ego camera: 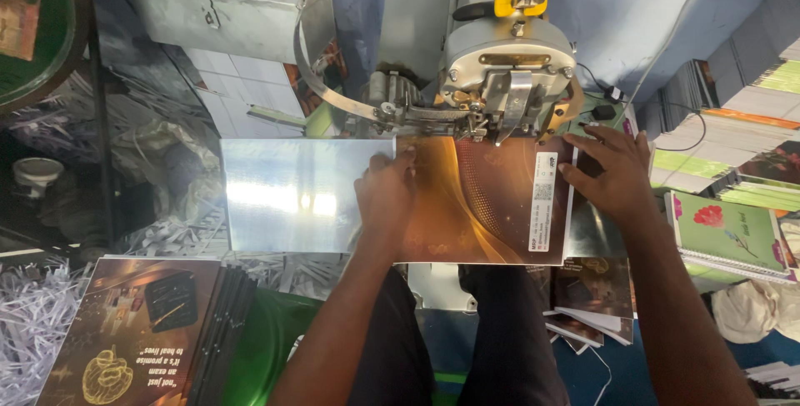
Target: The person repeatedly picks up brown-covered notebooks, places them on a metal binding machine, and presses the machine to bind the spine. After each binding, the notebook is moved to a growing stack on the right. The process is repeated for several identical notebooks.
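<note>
Under the stitching machine (500,64) at twelve o'clock: brown booklet (487,206) flat on the metal table (292,193), pinned steady by left hand (385,193) and right hand (612,174), both pressing flat, grasping nothing. At seven o'clock, stacked booklets (142,331).

Left hand (385,197) flat on brown-gold notebook cover (475,206), fingers toward machine head. Right hand (612,177) pressing cover's right edge, fingers spread. Neither hand closed around anything. Cover lies open across shiny metal plate (292,193), top edge under grey stitching machine (500,64); contact point there hard to see, possibly under needle. Stack of dark covers (142,331) lower left. Green notebook (729,235) at right. Shredded paper (33,323) at left. Metal box (229,6) behind.
</note>
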`<state>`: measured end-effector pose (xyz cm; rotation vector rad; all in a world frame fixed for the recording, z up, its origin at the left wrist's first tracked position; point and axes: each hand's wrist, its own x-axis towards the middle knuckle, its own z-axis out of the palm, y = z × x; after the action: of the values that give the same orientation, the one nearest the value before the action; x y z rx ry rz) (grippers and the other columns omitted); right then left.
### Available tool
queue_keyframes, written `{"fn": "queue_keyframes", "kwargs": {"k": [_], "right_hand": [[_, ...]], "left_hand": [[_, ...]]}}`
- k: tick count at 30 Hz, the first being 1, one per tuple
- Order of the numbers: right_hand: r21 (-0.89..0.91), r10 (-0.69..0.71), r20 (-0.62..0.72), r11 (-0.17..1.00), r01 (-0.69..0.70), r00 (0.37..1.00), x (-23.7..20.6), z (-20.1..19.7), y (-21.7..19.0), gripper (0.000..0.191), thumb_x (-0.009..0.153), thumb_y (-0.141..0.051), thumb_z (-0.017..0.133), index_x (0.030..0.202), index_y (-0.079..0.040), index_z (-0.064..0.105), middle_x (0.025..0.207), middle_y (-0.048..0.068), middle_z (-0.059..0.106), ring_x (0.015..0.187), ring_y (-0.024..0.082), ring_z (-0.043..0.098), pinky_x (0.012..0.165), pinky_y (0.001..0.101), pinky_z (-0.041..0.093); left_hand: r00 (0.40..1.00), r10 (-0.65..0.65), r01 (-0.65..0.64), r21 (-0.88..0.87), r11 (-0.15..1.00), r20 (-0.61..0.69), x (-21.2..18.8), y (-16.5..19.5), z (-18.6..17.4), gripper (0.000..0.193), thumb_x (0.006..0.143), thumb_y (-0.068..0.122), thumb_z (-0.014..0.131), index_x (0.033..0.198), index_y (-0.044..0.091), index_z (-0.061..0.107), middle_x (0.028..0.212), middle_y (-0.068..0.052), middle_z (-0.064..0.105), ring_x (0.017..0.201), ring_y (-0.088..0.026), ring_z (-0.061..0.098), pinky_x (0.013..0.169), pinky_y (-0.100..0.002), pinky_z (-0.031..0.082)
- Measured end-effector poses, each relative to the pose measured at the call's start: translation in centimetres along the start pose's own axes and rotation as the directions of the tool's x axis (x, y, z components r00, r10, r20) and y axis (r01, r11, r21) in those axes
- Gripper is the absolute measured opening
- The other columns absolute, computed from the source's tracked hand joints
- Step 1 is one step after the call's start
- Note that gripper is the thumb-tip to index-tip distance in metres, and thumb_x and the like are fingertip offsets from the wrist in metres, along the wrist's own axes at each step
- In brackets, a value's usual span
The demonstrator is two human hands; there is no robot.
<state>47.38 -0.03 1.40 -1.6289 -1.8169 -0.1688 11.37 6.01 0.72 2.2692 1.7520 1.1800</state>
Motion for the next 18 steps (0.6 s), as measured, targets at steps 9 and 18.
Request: {"fn": "queue_keyframes", "kwargs": {"k": [9, 18], "right_hand": [[0.008, -0.015, -0.07, 1.0, 0.016, 0.997, 0.1, 0.6, 0.0, 0.048, 0.084, -0.036, 0.078, 0.126, -0.016, 0.07, 0.143, 0.014, 0.061, 0.14, 0.035, 0.052, 0.125, 0.0674, 0.016], [-0.049, -0.11, -0.169, 0.993, 0.103, 0.98, 0.4, 2.6, -2.3, 0.046, 0.092, -0.037, 0.068, 0.124, -0.004, 0.062, 0.137, 0.02, 0.057, 0.137, 0.039, 0.05, 0.124, 0.0702, 0.012]], "left_hand": [[0.998, -0.014, 0.018, -0.058, 0.998, 0.069, -0.3, 0.6, -0.7, 0.035, 0.091, 0.019, 0.068, 0.125, 0.026, 0.073, 0.092, -0.018, 0.067, 0.074, -0.041, 0.069, 0.069, -0.051, 0.056], [0.992, -0.044, 0.049, -0.044, 0.998, 0.117, -0.3, 1.5, -0.3, 0.035, 0.092, 0.022, 0.066, 0.126, 0.029, 0.071, 0.094, -0.018, 0.065, 0.079, -0.042, 0.069, 0.072, -0.053, 0.055]]}}
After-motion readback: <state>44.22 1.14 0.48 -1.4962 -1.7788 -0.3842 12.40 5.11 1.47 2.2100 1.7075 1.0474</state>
